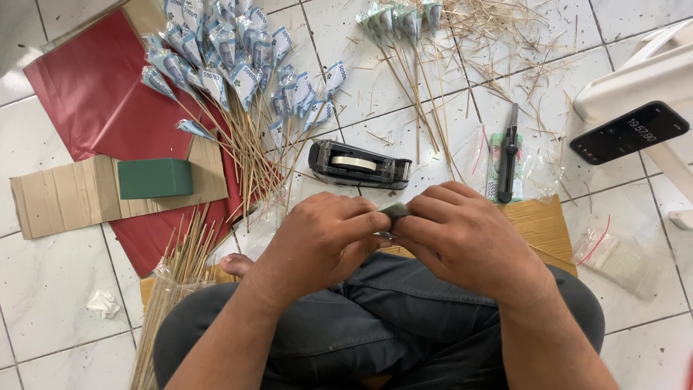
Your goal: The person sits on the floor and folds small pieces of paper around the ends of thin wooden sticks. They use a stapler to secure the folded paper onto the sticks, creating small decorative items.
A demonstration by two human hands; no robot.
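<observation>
**Both hands pinch a small folded note over the lap**

Crossed legs in dark trousers [375, 325] fill the near edge, and just above them the left hand [321, 242] and right hand [462, 235] meet, fingers closed on a small grey-green folded note [395, 210]. Only its top edge shows between the thumbs; its long axis seems to run left to right, but which way it points cannot be told.

Beyond the hands on the tiled floor [58, 318] lies a black tape dispenser [359, 165], long axis left to right. Right of it a cutter [510, 153] lies pointing away. Far left, a fan of sticks tipped with folded notes [231, 65] spreads over red paper [86, 94]; a green block [154, 178] sits on cardboard [65, 198]. A phone [628, 132] rests on a white stool [642, 79].
</observation>
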